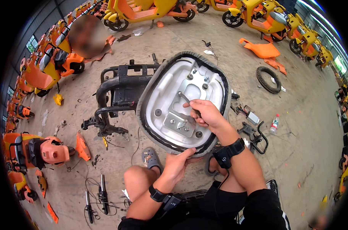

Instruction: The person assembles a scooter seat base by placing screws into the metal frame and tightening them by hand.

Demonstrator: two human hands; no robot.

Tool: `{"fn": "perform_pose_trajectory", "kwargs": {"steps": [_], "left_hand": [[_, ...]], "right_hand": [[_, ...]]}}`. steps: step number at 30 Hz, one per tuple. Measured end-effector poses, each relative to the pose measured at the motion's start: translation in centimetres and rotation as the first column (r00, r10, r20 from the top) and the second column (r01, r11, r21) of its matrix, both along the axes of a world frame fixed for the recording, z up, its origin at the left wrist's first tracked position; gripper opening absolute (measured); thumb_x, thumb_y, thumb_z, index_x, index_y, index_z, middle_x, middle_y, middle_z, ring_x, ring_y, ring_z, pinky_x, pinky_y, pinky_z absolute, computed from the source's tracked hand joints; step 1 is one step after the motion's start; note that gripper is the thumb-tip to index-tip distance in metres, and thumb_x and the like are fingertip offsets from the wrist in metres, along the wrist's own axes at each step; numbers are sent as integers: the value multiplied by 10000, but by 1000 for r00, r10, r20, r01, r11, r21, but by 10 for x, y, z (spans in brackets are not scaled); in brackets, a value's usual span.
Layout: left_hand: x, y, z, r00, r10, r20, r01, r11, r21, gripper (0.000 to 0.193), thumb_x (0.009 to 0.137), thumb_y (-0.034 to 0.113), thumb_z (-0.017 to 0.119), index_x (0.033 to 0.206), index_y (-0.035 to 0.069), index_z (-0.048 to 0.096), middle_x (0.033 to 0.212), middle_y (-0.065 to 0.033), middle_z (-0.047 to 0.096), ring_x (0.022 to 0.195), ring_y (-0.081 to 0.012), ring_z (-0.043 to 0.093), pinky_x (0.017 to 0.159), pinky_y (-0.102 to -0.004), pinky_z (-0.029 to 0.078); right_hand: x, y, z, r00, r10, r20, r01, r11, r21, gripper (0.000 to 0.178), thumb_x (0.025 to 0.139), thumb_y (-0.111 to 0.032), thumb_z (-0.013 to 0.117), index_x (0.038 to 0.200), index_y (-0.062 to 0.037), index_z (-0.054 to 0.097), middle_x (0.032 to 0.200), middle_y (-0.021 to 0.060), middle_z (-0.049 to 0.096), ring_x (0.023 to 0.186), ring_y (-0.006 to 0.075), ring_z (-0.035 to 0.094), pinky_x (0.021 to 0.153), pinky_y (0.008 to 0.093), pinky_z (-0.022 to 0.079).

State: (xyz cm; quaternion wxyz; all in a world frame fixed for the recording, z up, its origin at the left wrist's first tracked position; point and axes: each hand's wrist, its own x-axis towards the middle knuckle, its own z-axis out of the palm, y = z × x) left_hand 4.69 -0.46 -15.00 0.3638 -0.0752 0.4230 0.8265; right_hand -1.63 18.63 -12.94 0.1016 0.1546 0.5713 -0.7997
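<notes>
A scooter seat (158,86) is turned underside up in front of me, its white plastic base ringed by a dark grey cover edge. My left hand (176,165) grips the near rim, thumb over the edge and fingers beneath. In my right hand (204,114) is a dark metal wrench (187,98), its head at the left side of a silver metal bracket (199,82). Whether that head sits on a bolt I cannot tell. Closer to me, a metal plate (179,124) with several nuts is fixed to the base. Black rubber pads (158,112) dot the underside.
A black scooter frame (124,86) lies just left of the seat. To the right are a tyre (268,79), a plastic bottle (274,124) and an orange panel (260,48). Shock absorbers (103,193) and cables lie at lower left. Rows of scooters (151,11) stand around.
</notes>
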Motion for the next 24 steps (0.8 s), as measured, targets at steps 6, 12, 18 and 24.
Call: {"fn": "perform_pose_trajectory", "kwargs": {"steps": [6,12,18,24], "left_hand": [[0,0,-1,1000,-8,-16,8,1000,-6,374,892,-63,610,1253,-82,517,1163,-170,650,1012,-287,684,836,-458,623],[0,1,-5,999,-18,-50,16,999,-33,418,902,-58,592,1301,-64,468,1207,-178,630,1061,-313,667,848,-492,621],[0,0,-7,998,-18,-55,16,1000,-27,460,889,-70,602,1324,-35,454,1223,-168,620,1070,-310,663,836,-499,625],[-1,2,-6,999,1,-41,-2,1000,-18,469,886,-70,604,1327,-22,454,1220,-169,623,1063,-309,666,832,-497,626]], "right_hand": [[-3,-1,6,997,-17,-76,39,956,289,269,1020,-221,513,1104,-17,667,627,-41,482,418,32,308,383,217,225],[4,15,20,959,-182,-218,166,982,-87,257,1018,-205,523,1062,2,669,650,-29,526,479,43,415,436,207,332],[9,31,2,928,22,-371,305,526,794,255,976,-192,567,1081,8,684,750,61,656,650,142,603,617,292,481],[30,45,18,963,14,-269,239,420,875,243,919,-143,593,1096,-1,680,779,145,696,730,225,669,729,337,507]]}}
